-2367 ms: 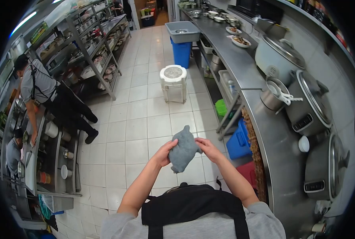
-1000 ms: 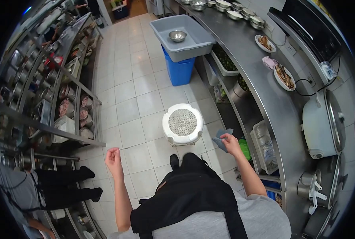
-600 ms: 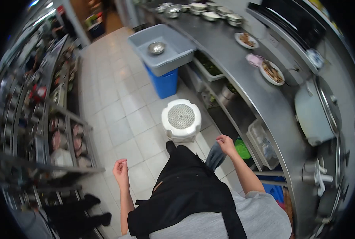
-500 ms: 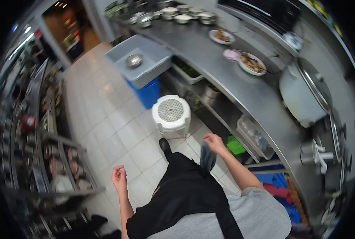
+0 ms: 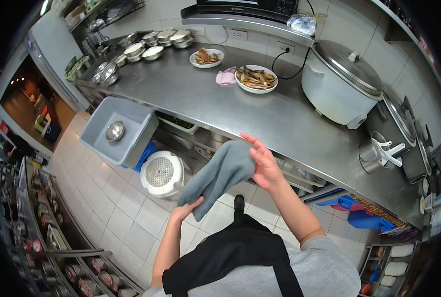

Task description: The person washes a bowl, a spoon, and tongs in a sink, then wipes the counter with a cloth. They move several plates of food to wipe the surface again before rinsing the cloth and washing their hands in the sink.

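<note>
A grey cloth (image 5: pixel 219 173) is stretched at a slant in front of my body, before the edge of the steel counter (image 5: pixel 186 106). My left hand (image 5: pixel 187 209) is closed on its lower left end. At the upper right end, my right hand (image 5: pixel 265 163) is open with its fingers extended, the palm against or just beside the cloth. Beyond the cloth, on the counter, stand a white plate of fried fish (image 5: pixel 256 79), a crumpled pink cloth (image 5: pixel 226 76) and a smaller plate of browned food (image 5: pixel 206 58).
A big rice cooker (image 5: pixel 329 94) and a metal pot with ladles (image 5: pixel 371 156) stand on the right. Stacked metal bowls (image 5: pixel 152 53) fill the far left. Below are a grey tub (image 5: pixel 94 128) holding a bowl and a white stool (image 5: pixel 163 173). Shelving (image 5: pixel 57 237) lines the left.
My view has turned toward the counter. The grey cloth, hanging at my right hand before, is now raised, and my left hand has taken hold of it. My right hand has opened.
</note>
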{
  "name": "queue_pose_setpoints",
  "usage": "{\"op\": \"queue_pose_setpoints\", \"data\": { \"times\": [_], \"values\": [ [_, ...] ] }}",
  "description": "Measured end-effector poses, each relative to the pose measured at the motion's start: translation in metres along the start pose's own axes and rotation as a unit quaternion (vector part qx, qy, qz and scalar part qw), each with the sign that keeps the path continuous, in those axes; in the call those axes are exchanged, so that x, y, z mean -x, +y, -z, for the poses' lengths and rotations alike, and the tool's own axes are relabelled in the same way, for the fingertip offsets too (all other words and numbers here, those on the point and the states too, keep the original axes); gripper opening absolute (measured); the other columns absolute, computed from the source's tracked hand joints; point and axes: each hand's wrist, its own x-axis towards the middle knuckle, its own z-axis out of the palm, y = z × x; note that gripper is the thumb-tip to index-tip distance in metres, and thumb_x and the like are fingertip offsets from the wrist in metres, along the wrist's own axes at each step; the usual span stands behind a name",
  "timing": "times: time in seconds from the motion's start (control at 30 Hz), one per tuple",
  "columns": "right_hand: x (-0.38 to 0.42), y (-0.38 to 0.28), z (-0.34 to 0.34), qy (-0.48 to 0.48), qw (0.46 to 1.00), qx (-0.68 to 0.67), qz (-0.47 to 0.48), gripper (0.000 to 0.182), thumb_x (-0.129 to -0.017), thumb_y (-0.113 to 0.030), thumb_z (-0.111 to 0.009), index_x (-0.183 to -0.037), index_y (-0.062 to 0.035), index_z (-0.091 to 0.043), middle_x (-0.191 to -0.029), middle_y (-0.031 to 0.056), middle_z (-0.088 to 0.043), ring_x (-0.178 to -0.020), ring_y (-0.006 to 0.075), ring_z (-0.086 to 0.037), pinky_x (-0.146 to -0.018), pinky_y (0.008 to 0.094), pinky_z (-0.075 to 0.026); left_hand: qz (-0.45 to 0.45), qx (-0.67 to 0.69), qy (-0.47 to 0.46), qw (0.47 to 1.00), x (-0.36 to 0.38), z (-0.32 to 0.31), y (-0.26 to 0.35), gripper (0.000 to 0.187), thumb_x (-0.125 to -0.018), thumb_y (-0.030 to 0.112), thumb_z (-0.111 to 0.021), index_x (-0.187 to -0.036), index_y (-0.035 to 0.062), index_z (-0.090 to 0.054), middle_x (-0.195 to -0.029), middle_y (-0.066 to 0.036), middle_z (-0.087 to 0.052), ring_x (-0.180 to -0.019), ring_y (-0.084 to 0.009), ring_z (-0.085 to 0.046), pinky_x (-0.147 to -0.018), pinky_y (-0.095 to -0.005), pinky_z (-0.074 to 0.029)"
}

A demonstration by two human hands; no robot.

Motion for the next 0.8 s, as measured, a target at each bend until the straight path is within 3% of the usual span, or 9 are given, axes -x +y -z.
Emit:
{"op": "queue_pose_setpoints", "data": {
  "times": [0.07,0.17,0.3,0.37,0.47,0.5,0.6,0.63,0.8],
  "values": [
    [-0.016,0.005,0.052,0.06,0.996,0.06,-0.006,0.065,-0.078,-0.017,-0.06,-0.13,-0.0067,-0.022,-0.104,0.0106,-0.054,-0.096,0.0193,-0.053,-0.082,0.0323,-0.043,-0.052,-0.093,-0.092,0.99,-0.017,-0.012,0.052,0.066,-0.07,0.039,-0.068,-0.117,-0.0017,-0.044,-0.109,-0.009,-0.051,-0.098,-0.0181,-0.049,-0.084,-0.0283,-0.038],
    [-0.008,-0.003,0.119,0.132,0.948,0.224,-0.183,0.072,-0.074,-0.009,-0.063,-0.132,-0.008,-0.019,-0.081,0.0075,-0.057,-0.069,0.018,-0.059,-0.067,0.0306,-0.048,-0.138,-0.012,-0.152,0.979,-0.075,-0.04,0.071,0.046,-0.082,0.035,-0.055,-0.106,-0.0035,-0.051,-0.102,-0.008,-0.055,-0.097,-0.0167,-0.049,-0.085,-0.0282,-0.037],
    [-0.012,-0.072,0.123,0.21,0.949,0.219,-0.089,0.063,-0.071,-0.002,-0.06,-0.127,-0.0037,-0.031,-0.065,0.0009,-0.052,-0.06,0.0103,-0.055,-0.058,0.0222,-0.045,-0.126,0.026,-0.067,0.989,-0.129,-0.043,0.12,0.04,-0.088,0.036,-0.045,-0.099,-0.0009,-0.055,-0.098,-0.002,-0.055,-0.092,-0.0125,-0.048,-0.081,-0.0273,-0.038],
    [-0.026,-0.1,0.133,0.181,0.954,0.227,0.07,0.043,-0.07,-0.001,-0.061,-0.112,-0.0009,-0.05,-0.06,-0.0038,-0.047,-0.052,0.0045,-0.045,-0.047,0.0152,-0.034,-0.081,0.119,-0.062,0.988,-0.157,-0.041,0.134,0.04,-0.088,0.037,-0.045,-0.106,0.002,-0.051,-0.093,-0.001,-0.056,-0.09,-0.01,-0.048,-0.079,-0.0272,-0.038],
    [-0.039,-0.123,0.144,0.22,0.944,0.235,0.076,0.026,-0.069,-0.004,-0.063,-0.096,-0.0006,-0.06,-0.059,-0.0067,-0.046,-0.051,0.0014,-0.038,-0.046,0.014,-0.027,-0.014,0.238,-0.085,0.967,-0.193,-0.041,0.16,0.042,-0.087,0.038,-0.045,-0.112,0.0038,-0.046,-0.09,-0.001,-0.057,-0.085,-0.0091,-0.052,-0.076,-0.027,-0.041],
    [-0.038,-0.132,0.144,0.206,0.941,0.258,0.078,0.025,-0.069,-0.003,-0.065,-0.092,0.0028,-0.059,-0.069,0.0015,-0.058,-0.06,0.0053,-0.052,-0.056,0.0171,-0.041,-0.009,0.254,-0.188,0.949,-0.206,-0.033,0.169,0.044,-0.088,0.039,-0.042,-0.112,0.0028,-0.046,-0.092,-0.003,-0.058,-0.084,-0.0116,-0.055,-0.075,-0.0282,-0.043],
    [-0.04,-0.15,0.135,0.238,0.926,0.262,0.133,0.026,-0.068,-0.003,-0.066,-0.093,0.0032,-0.059,-0.067,0.0002,-0.056,-0.056,0.0043,-0.048,-0.054,0.0176,-0.04,0.017,0.436,-0.346,0.831,-0.244,-0.022,0.191,0.055,-0.09,0.045,-0.025,-0.109,-0.0014,-0.048,-0.1,-0.011,-0.059,-0.085,-0.0186,-0.06,-0.073,-0.0307,-0.048],
    [-0.045,-0.152,0.123,0.253,0.916,0.265,0.162,0.028,-0.068,0.002,-0.064,-0.095,0.0008,-0.06,-0.06,-0.0055,-0.047,-0.051,0.0012,-0.037,-0.047,0.0153,-0.031,0.022,0.39,-0.324,0.862,-0.249,-0.026,0.199,0.049,-0.09,0.041,-0.031,-0.108,-0.0014,-0.049,-0.098,-0.011,-0.059,-0.085,-0.0175,-0.059,-0.072,-0.0301,-0.049],
    [-0.031,-0.143,0.11,0.32,0.842,0.422,0.105,0.028,-0.068,0.002,-0.063,-0.096,0.0016,-0.059,-0.066,-0.0012,-0.054,-0.056,0.0043,-0.046,-0.054,0.0166,-0.039,0.02,0.146,-0.407,0.902,-0.264,-0.031,0.202,0.034,-0.07,0.012,-0.067,-0.099,-0.0033,-0.056,-0.103,-0.008,-0.057,-0.087,-0.015,-0.057,-0.077,-0.0274,-0.046]
  ]
}}
